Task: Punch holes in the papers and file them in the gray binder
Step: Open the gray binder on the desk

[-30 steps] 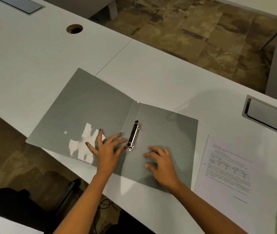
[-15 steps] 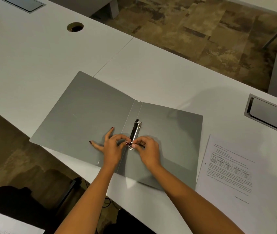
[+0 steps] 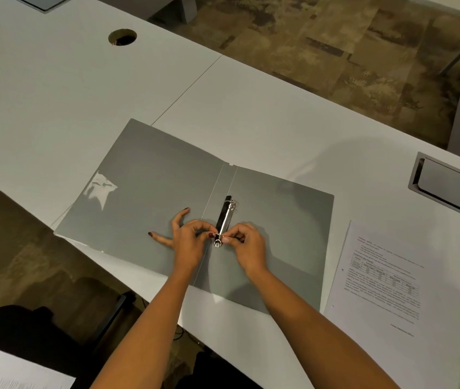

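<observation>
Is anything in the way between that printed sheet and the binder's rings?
No object lies between the printed sheet and the gray binder. Only the left hand and right hand sit at the near ring, pinching it.

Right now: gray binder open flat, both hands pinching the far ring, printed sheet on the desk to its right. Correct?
Wrong ring. In the head view the left hand and right hand pinch the near ring of the gray binder; the rest holds.

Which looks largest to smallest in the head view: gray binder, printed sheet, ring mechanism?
1. gray binder, clearly largest
2. printed sheet, right edge unclear, still smaller
3. ring mechanism, smallest by far
</observation>
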`<state>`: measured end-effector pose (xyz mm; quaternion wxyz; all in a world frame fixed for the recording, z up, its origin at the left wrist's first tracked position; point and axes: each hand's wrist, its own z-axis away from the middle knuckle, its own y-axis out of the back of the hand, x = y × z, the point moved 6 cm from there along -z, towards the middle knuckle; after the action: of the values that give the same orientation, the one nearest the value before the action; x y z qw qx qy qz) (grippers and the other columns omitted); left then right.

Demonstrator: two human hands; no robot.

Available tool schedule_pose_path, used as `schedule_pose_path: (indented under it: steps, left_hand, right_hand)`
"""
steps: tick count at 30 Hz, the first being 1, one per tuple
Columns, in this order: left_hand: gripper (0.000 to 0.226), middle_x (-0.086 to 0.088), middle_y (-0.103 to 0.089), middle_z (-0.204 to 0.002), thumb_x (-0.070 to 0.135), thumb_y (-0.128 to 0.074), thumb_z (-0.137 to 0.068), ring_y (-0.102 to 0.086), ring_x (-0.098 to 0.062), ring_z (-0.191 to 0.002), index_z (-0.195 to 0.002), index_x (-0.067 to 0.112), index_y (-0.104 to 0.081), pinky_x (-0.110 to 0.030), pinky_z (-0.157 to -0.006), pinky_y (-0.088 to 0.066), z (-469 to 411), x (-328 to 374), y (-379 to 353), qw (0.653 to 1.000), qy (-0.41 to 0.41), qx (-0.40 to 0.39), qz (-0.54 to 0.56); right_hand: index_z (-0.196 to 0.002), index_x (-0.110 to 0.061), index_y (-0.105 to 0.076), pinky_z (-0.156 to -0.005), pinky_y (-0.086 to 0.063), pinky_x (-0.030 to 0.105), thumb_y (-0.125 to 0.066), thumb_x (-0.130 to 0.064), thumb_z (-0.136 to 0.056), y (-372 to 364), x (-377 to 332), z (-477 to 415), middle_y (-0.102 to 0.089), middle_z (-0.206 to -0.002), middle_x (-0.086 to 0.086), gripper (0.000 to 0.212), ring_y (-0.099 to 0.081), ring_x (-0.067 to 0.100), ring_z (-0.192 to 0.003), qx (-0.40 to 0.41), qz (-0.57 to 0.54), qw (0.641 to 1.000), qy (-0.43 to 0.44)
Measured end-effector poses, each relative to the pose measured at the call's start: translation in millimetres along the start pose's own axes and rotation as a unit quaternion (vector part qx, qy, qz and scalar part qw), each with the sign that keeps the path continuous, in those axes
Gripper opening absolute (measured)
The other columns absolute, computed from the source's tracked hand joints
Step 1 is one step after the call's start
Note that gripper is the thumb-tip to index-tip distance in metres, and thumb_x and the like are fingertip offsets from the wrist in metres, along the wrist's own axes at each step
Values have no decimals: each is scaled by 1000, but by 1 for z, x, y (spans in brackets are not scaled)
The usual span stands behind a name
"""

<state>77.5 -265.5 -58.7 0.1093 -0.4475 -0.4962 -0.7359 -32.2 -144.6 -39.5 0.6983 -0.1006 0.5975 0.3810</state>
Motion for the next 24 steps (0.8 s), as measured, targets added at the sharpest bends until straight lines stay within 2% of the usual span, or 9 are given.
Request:
schedule_pose_path:
  steps: [3,7,10,13,16,19,22,24]
  left_hand:
    - [48,29,-64,-93,15,-69,-79,-19,12,-127,-78,62,-61,-69,-107,-18,-1,-1,-1,1000,6,1,20]
    - [37,22,-63,-91,13,-68,-81,-24,5,-127,-65,46,-64,-69,-108,0,2,3,1,1000,17,5,22]
    - [37,24,-63,-89,13,-67,-82,-26,0,-131,-64,44,-64,-68,-109,-2,2,5,1,999,14,0,35]
    - [40,28,-64,-88,13,-65,-83,-30,-8,-134,-69,50,-64,-69,-108,-8,1,0,2,999,6,10,41]
    - [45,24,-66,-92,13,-66,-82,-29,-6,-135,-76,57,-63,-68,-109,-12,1,1,3,998,3,13,61]
    - [43,32,-62,-88,6,-66,-81,-29,-3,-132,-64,46,-65,-64,-111,-11,4,4,5,997,8,7,76]
    - [46,46,-54,-98,7,-67,-81,-26,0,-132,-70,51,-64,-64,-112,-10,7,11,9,999,-5,1,54]
    - [46,46,-54,-99,2,-67,-80,-23,1,-134,-70,47,-64,-62,-112,-17,8,13,9,998,-27,-7,62]
  right_hand:
    - [-60,-32,-60,-68,-47,17,-76,-2,-67,1,0,-1,-60,-76,-1,36,-59,19,-75,0,5,1000,8]
    - [-58,-34,-58,-70,-49,22,-76,0,-67,2,0,-1,-59,-73,-3,39,-61,22,-77,5,6,1000,14]
    - [-59,-31,-58,-67,-48,15,-75,2,-67,3,1,0,-60,-76,1,38,-60,20,-74,13,6,1000,21]
    - [-62,-21,-63,-64,-45,11,-73,6,-67,6,3,2,-59,-73,-1,29,-58,13,-69,16,1,999,31]
    - [-66,-15,-66,-65,-47,13,-74,4,-67,9,5,2,-60,-72,-2,21,-58,13,-70,13,0,999,34]
    - [-68,-11,-68,-66,-47,12,-74,4,-67,9,6,1,-60,-71,-4,16,-59,11,-69,10,0,999,35]
    - [-70,-8,-70,-67,-48,14,-76,3,-67,11,5,1,-60,-71,-7,13,-59,11,-69,1,-7,999,35]
    - [-74,-7,-72,-69,-49,15,-75,4,-67,12,5,1,-62,-74,-6,14,-60,11,-70,-16,-9,999,31]
